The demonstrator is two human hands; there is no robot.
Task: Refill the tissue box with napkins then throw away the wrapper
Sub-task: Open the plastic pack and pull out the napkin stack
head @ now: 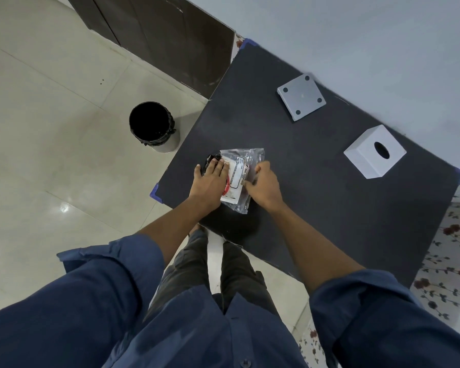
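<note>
Table: dark matt top, blue guards at its corners, set against a pale wall; it bears the three white items below.

Bin: round, pale-sided, lined with a black bag, standing on the tiled floor just off the table's left edge; its inside reads only as black, contents cannot be told.

Tissue box cover: white cube-like shell with a dark oval opening in its upper face, sitting near the table's right edge by the wall; nothing shows through the opening.

Base plate: flat grey-white square with four dark round pads at its corners, lying apart from the cover, farther along the wall.

Napkin pack: white napkins in a clear crinkled wrapper with a printed label in red and black, lying flat near the table's front-left corner; its long axis runs from the person outward toward the wall, the loose wrapper ends at the near and far tips; a dark crumpled bit shows at its left side under the fingertips.

Left hand: palm down, fingers laid together flat on the left part of the pack, pressing it to the table.

Right hand: curled at the pack's right edge, thumb and fingers pinching the clear wrapper.
</note>
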